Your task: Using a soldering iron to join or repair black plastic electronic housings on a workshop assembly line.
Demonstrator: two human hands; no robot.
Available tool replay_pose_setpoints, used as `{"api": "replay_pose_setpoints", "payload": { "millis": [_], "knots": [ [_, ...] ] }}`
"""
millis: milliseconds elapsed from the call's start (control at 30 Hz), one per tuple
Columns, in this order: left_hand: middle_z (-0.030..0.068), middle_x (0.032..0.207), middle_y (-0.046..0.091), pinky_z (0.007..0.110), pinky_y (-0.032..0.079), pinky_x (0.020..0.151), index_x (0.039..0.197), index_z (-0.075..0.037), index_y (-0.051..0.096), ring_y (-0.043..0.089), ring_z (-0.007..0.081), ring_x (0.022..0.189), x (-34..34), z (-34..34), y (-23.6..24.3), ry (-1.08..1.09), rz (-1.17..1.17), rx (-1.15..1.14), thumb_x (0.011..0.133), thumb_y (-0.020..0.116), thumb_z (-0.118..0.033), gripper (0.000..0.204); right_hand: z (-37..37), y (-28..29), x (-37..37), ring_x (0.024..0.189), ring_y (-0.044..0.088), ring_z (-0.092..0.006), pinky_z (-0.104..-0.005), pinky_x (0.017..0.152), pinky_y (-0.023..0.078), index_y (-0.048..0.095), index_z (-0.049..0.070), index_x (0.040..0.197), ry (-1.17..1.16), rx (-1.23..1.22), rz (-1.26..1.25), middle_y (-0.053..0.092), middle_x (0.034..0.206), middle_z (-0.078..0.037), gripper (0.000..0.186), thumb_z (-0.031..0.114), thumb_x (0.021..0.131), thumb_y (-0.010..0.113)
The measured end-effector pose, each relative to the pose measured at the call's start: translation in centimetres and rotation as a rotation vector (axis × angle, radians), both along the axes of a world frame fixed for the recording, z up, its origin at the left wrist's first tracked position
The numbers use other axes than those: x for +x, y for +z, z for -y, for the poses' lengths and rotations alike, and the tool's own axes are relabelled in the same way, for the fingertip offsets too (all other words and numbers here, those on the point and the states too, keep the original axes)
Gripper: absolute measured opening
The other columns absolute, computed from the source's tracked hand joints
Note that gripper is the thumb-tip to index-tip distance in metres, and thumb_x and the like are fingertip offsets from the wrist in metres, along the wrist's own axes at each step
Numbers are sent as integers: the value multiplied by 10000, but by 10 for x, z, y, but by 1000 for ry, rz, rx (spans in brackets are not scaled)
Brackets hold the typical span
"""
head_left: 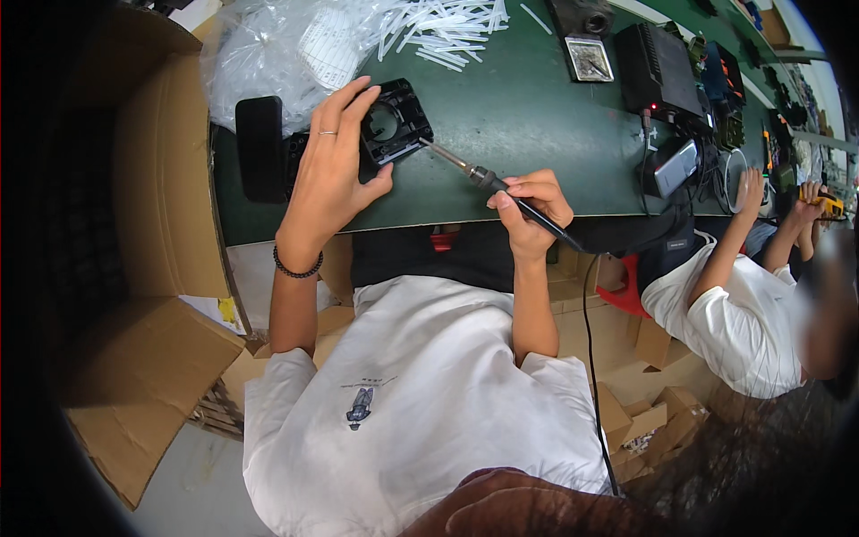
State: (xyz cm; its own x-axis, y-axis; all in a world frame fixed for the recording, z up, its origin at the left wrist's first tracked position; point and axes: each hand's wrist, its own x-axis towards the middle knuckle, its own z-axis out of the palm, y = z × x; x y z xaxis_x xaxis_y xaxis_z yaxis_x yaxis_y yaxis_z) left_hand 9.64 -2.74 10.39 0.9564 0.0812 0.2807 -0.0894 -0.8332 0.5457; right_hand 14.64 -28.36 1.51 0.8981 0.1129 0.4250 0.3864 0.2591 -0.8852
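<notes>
On the bench at my 12 o'clock, my left grip clasps a black housing while my right grip holds a soldering iron, its tip at the housing's 4 o'clock corner, that spot seemingly unfinished, any completed ones too small to judge.

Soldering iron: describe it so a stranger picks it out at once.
Find the green table, then the person's right hand at its near edge. The soldering iron is in that hand, pointing toward the black plastic part. Unlike the white strips, it has a black handle and metal shaft.
</notes>
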Motion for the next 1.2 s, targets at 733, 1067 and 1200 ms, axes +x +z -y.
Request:
{"api": "replay_pose_setpoints", "payload": {
  "millis": [733,1067,1200],
  "knots": [
    [136,1494,505,457,408,1164,1501,-67,485,465,369,1396,1,-4,-9,-57,51,11,669,820,11,901,3,1,2,764,712,-153,-243,654,583,737,-16,914,94,-217,-21,715,939,-145,186,-44,771,854],
    [136,1495,498,455,410,1162,1503,-66,486,467,368,1395,3,-5,-9,-66,34,13,667,820,14,903,3,5,3,839,760,-277,-357,754,654,723,-72,959,187,-79,-65,708,1013,-223,170,-59,807,798],
    [139,1495,499,454,412,1157,1506,-67,485,468,370,1393,3,-3,-8,-67,42,18,667,821,13,907,5,8,7,834,759,-311,-396,762,671,715,-89,966,283,-107,-37,704,1024,-243,154,-44,832,776]
  ]
}}
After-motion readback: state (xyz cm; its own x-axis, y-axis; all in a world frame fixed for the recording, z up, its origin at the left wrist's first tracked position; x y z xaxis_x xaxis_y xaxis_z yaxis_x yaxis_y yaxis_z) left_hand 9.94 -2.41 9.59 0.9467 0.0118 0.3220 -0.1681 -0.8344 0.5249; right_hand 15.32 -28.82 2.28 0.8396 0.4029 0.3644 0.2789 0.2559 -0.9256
